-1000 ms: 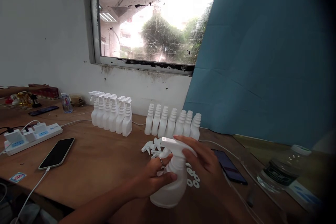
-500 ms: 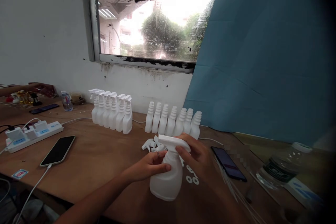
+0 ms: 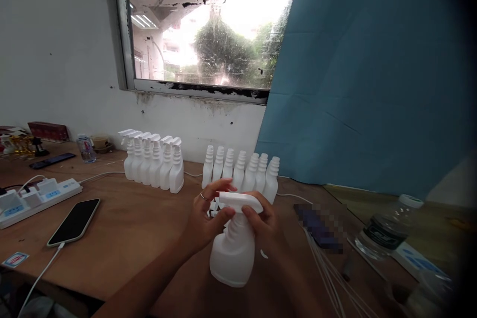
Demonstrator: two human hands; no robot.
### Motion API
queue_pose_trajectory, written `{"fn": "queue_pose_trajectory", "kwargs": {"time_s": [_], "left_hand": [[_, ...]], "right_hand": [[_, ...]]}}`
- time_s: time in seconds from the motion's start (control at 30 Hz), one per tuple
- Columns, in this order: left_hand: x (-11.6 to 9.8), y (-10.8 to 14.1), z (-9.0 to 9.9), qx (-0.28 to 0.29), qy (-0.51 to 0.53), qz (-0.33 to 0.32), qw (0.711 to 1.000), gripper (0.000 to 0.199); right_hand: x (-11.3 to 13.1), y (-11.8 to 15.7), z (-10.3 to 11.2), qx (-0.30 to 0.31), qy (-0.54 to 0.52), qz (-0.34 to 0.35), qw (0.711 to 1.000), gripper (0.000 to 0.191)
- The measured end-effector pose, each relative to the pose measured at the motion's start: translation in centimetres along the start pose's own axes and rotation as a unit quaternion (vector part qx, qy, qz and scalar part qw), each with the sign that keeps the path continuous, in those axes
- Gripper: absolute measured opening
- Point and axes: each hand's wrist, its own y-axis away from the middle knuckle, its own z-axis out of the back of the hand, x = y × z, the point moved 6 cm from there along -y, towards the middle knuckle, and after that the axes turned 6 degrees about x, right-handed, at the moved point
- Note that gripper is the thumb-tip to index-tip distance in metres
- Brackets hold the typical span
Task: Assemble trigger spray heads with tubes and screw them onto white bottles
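Observation:
A white spray bottle [image 3: 233,258] stands upright in front of me with its trigger head [image 3: 240,200] on the neck. My right hand [image 3: 265,216] is closed around the right side of the head, thumb near the collar. My left hand [image 3: 208,213], with a ring on one finger, is bent around the nozzle side; its thumb presses at the collar and its fingers are raised behind the nozzle. Loose white trigger heads [image 3: 213,207] lie mostly hidden behind my left hand. A small white piece [image 3: 264,254] shows beside my right hand.
Behind stand a row of bottles with trigger heads [image 3: 154,166] and a row of open-necked bottles [image 3: 240,169]. A phone [image 3: 74,221] and power strip [image 3: 40,198] lie left. A water bottle [image 3: 387,228], white cables [image 3: 324,273] and a dark phone [image 3: 318,226] are right.
My left hand has moved up from the bottle's shoulder to the collar and nozzle. The view has shifted slightly right, and the other person's arm at far left is out of view.

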Motion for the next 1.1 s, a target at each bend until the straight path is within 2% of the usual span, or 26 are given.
{"fn": "queue_pose_trajectory", "kwargs": {"time_s": [0.07, 0.17, 0.23, 0.37, 0.57, 0.67, 0.8, 0.9, 0.97, 1.03, 1.1], "left_hand": [[-0.7, -0.6, -0.3, -0.006, -0.030, 0.000, 1.000, 0.019], [-1.2, -0.9, -0.3, -0.037, -0.044, -0.004, 0.998, 0.016], [-1.2, -0.8, -0.2, -0.048, -0.046, 0.001, 0.998, 0.015], [-1.4, -0.8, -0.1, -0.036, -0.063, 0.001, 0.997, 0.015], [-1.4, -0.8, 0.0, -0.021, -0.056, 0.007, 0.998, 0.015], [-1.2, -0.8, 0.0, -0.020, -0.051, 0.005, 0.998, 0.015], [-1.3, -0.9, -0.1, -0.019, -0.058, -0.005, 0.998, 0.016], [-1.3, -0.8, 0.0, -0.020, -0.062, -0.005, 0.998, 0.016], [-1.4, -0.7, 0.1, -0.023, -0.067, -0.004, 0.997, 0.016], [-1.4, -0.7, 0.2, -0.024, -0.072, -0.003, 0.997, 0.016], [-1.3, -0.7, 0.2, -0.021, -0.072, 0.002, 0.997, 0.017]], "right_hand": [[-1.4, 0.3, -0.3, -0.017, -0.083, -0.021, 0.996, 0.025], [-2.8, 1.0, -0.9, -0.020, -0.165, -0.034, 0.986, 0.038], [-3.3, 1.4, -1.0, -0.013, -0.181, -0.034, 0.983, 0.038], [-3.4, 1.6, -0.9, -0.006, -0.186, -0.031, 0.982, 0.029], [-2.5, 1.3, -1.7, 0.055, -0.192, -0.017, 0.980, 0.038], [-2.5, 1.4, -1.5, 0.040, -0.166, -0.028, 0.985, 0.037], [-1.8, 1.2, -2.0, 0.054, -0.183, -0.012, 0.982, 0.044], [-1.7, 1.1, -1.8, 0.005, -0.123, -0.035, 0.992, 0.055], [-1.7, 1.2, -1.9, 0.008, -0.115, -0.031, 0.993, 0.057], [-1.8, 1.3, -2.1, 0.036, -0.142, -0.020, 0.989, 0.049], [-2.1, 1.4, -2.0, 0.036, -0.150, -0.022, 0.988, 0.036]]}}
